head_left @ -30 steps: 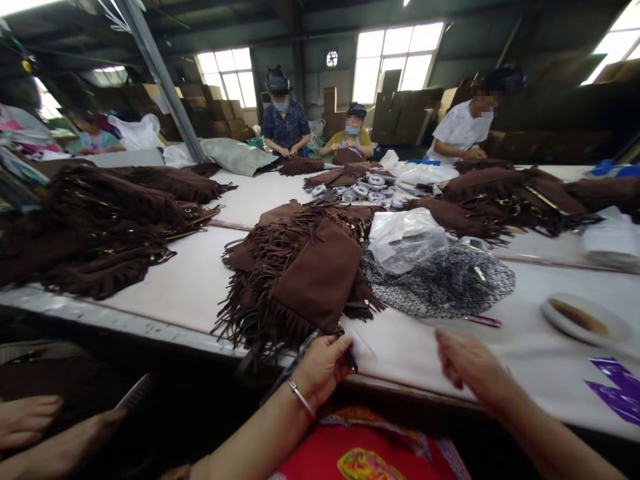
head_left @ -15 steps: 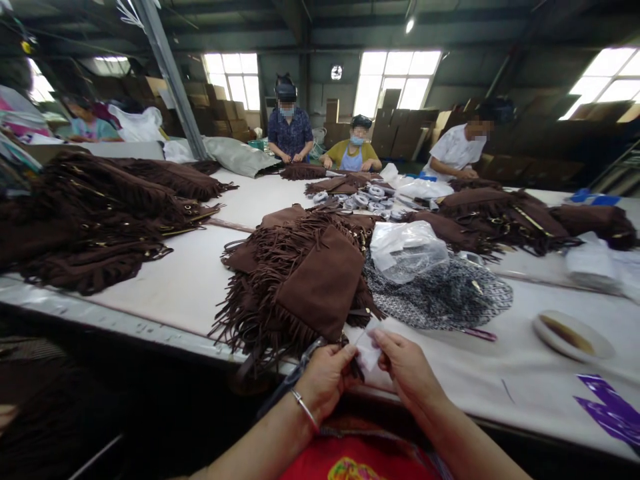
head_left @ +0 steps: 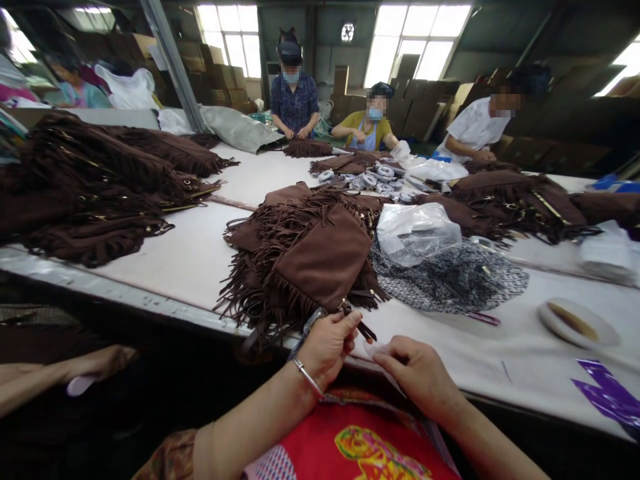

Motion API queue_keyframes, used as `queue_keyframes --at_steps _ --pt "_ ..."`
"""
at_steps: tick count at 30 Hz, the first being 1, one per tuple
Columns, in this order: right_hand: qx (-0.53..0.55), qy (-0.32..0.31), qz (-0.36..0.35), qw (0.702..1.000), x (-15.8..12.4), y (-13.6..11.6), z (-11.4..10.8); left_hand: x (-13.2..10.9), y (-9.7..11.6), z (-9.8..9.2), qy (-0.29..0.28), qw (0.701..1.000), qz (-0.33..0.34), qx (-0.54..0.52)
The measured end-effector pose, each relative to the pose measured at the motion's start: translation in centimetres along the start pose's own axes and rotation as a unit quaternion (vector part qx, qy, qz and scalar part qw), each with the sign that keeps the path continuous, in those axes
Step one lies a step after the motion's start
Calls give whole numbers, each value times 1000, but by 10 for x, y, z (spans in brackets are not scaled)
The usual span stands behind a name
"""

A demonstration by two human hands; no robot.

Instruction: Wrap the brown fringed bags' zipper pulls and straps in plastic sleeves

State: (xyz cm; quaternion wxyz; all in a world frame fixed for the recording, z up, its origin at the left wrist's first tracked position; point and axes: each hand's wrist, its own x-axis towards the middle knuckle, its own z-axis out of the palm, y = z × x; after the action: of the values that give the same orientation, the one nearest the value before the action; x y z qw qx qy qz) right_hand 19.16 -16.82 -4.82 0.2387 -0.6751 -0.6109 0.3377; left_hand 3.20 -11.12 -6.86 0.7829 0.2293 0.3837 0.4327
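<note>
My left hand (head_left: 327, 347), with a bangle on the wrist, is closed on a dark strap end with a metal clasp (head_left: 361, 327) that belongs to the brown fringed suede bag (head_left: 310, 257) lying at the table's near edge. A dark strap hangs from that hand over the edge. My right hand (head_left: 417, 373) rests just to the right, its fingers pinched on a small piece of clear film (head_left: 376, 348). The two hands are nearly touching.
Piles of brown fringed bags (head_left: 90, 193) lie at left and far right (head_left: 515, 193). A clear plastic bag (head_left: 415, 230) sits on patterned cloth (head_left: 450, 277). A white dish (head_left: 577, 323) and purple scrap (head_left: 607, 397) lie at right. Three people work across the table. Another person's hand (head_left: 95, 367) is at lower left.
My right hand came in from the right to meet my left hand, took the small clear piece, and has lowered it. My left hand now lifts the clasp end.
</note>
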Motion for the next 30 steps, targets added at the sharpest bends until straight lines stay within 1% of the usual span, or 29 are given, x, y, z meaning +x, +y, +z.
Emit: queue_keyframes --at_steps 4,9,14,17,19,22,24,27,30 --pt "20 -5 13 1000 1 0 -2 1 -5 -1 4 1000 16 18" --pt "47 -21 35 998 1 -1 -3 -2 -6 -6 10 999 12 41" --pt "47 -33 17 998 7 -2 1 2 -11 -14 18 997 24 70" --pt "44 -37 1 998 18 -2 5 3 -14 -17 30 996 15 84" --pt "49 -43 -2 998 29 -3 9 0 -13 -18 32 995 12 90" --pt "68 -68 -9 995 45 -6 17 -11 -9 -16 31 998 14 60" --pt "78 -79 -9 994 54 -10 22 -20 -6 -16 27 999 3 28" --pt "68 -71 5 995 64 -16 28 -28 -4 -18 20 1000 -20 2" --pt "47 -58 7 997 71 -20 31 -28 -6 -21 17 999 -27 2"
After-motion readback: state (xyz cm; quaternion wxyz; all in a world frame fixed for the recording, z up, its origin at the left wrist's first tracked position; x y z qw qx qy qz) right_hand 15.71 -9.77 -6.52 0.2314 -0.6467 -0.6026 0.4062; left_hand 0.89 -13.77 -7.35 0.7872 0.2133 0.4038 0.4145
